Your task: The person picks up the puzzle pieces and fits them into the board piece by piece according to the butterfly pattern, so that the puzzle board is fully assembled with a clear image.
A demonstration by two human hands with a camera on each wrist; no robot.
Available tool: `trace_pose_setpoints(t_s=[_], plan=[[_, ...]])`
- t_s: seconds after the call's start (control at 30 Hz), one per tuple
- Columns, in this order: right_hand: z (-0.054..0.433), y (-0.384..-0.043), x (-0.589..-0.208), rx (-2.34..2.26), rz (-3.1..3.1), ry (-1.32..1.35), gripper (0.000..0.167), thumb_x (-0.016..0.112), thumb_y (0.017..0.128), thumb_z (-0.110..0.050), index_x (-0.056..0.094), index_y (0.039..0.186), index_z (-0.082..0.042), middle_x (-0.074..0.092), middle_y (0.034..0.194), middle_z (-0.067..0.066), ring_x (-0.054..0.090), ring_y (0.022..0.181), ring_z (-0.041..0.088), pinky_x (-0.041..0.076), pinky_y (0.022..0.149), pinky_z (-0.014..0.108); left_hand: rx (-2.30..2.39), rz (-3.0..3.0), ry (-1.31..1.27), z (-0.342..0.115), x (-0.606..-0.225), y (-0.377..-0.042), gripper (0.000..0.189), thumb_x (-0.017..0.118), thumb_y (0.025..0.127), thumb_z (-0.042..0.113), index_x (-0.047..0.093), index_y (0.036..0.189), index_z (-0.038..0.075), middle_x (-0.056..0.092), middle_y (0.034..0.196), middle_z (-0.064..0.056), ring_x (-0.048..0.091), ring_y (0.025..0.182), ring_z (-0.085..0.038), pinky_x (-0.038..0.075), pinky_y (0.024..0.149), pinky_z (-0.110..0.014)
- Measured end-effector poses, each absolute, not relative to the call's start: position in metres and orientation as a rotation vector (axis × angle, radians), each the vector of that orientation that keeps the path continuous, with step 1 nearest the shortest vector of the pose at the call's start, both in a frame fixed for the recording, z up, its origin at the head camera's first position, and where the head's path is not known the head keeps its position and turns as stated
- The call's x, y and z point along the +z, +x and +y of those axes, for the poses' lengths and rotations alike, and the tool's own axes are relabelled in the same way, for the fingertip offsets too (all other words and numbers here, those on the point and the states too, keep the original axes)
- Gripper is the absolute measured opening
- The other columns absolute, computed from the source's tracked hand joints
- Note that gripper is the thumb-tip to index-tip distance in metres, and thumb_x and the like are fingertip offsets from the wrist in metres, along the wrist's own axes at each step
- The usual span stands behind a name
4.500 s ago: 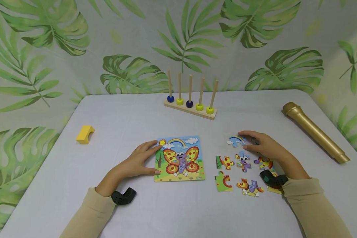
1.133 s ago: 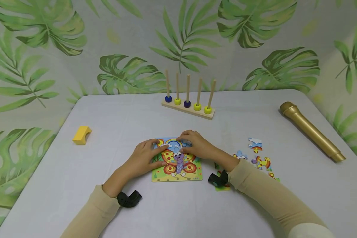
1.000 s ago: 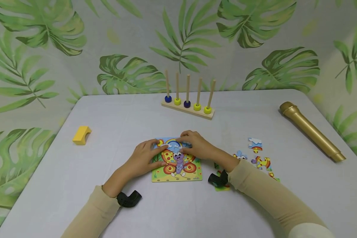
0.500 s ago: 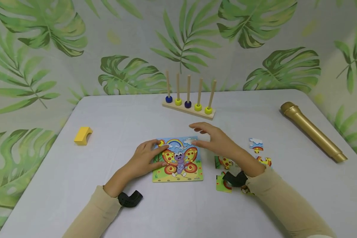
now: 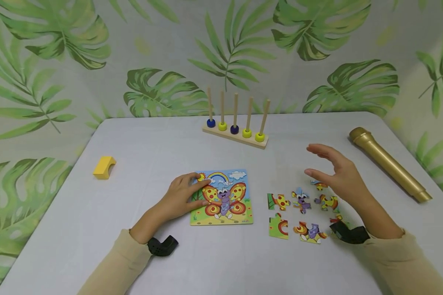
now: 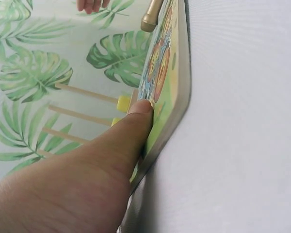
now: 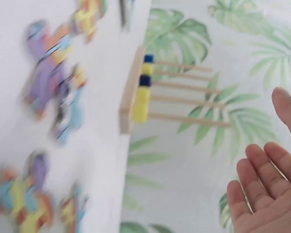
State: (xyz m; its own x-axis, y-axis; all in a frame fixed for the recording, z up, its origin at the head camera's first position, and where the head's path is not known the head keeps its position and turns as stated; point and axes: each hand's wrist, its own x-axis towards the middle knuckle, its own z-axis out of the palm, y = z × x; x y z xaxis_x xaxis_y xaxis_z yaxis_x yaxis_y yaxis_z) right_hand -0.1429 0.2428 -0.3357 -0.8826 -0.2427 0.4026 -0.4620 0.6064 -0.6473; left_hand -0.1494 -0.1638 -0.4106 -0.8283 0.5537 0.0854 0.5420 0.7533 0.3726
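Flat square butterfly-printed board (image 5: 225,205): lies on the white desk (image 5: 151,151), at the person's twelve o'clock.
Small multicoloured jigsaw pieces (image 5: 301,201): loose and apart (some partly hidden), toward the board's three to four o'clock.
Left hand (image 5: 181,194): fingers and thumb rest relaxed on the board's nine o'clock side.
Right hand (image 5: 337,174): raised at the pieces' one o'clock, thumb and fingers spread, holding nothing.
Piece grip: flat pieces probably suit a light edge pinch, knobs spared, board steadied.
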Motion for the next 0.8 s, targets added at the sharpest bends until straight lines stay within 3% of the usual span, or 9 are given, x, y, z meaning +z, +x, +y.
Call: trace_pose_setpoints(t_s=[0.07,0.33,0.6,0.67,0.8], plan=[[0.254,-0.142,-0.343,1.145,-2.594,0.511,0.06,0.072,0.076,-0.008,0.046,0.13,-0.012,0.051,0.125,0.009,0.041,0.115,0.016,0.029,0.094,0.018,0.6,2.908,0.904,-0.164,-0.411,-0.15,0.061,0.054,0.082,0.053,0.04,0.137,0.029,0.031,0.136,-0.008,0.023,0.126,-0.031,0.015,0.101,-0.048],[0.281,-0.148,-0.372,1.169,-2.608,0.472,0.059,0.071,0.077,-0.008,0.045,0.13,-0.009,0.051,0.123,0.015,0.039,0.111,-0.002,0.027,0.09,0.007,0.614,2.91,0.904,-0.163,-0.409,-0.149,0.06,0.055,0.083,0.052,0.041,0.136,0.027,0.032,0.136,-0.009,0.024,0.125,-0.032,0.015,0.101,-0.05],[0.292,-0.149,-0.386,1.214,-2.744,0.433,0.06,0.069,0.08,-0.016,0.041,0.133,-0.006,0.046,0.128,0.016,0.039,0.115,0.03,0.028,0.089,0.01,0.622,2.9,0.875,-0.163,-0.409,-0.149,0.061,0.056,0.082,0.051,0.04,0.136,0.028,0.031,0.136,-0.008,0.022,0.126,-0.032,0.013,0.102,-0.048],[0.296,-0.151,-0.39,1.188,-2.788,0.432,0.061,0.068,0.081,-0.018,0.04,0.133,-0.005,0.046,0.128,0.018,0.039,0.114,0.035,0.031,0.092,0.017,0.625,2.897,0.877,-0.163,-0.409,-0.149,0.061,0.055,0.082,0.052,0.04,0.136,0.028,0.031,0.137,-0.008,0.022,0.126,-0.032,0.013,0.102,-0.049],[0.302,-0.154,-0.398,1.186,-2.866,0.416,0.063,0.069,0.08,-0.022,0.039,0.133,-0.004,0.045,0.129,0.02,0.035,0.119,0.039,0.027,0.097,0.047,0.623,2.895,0.88,-0.163,-0.409,-0.149,0.061,0.054,0.083,0.052,0.04,0.137,0.029,0.031,0.137,-0.007,0.022,0.126,-0.031,0.013,0.102,-0.048]])
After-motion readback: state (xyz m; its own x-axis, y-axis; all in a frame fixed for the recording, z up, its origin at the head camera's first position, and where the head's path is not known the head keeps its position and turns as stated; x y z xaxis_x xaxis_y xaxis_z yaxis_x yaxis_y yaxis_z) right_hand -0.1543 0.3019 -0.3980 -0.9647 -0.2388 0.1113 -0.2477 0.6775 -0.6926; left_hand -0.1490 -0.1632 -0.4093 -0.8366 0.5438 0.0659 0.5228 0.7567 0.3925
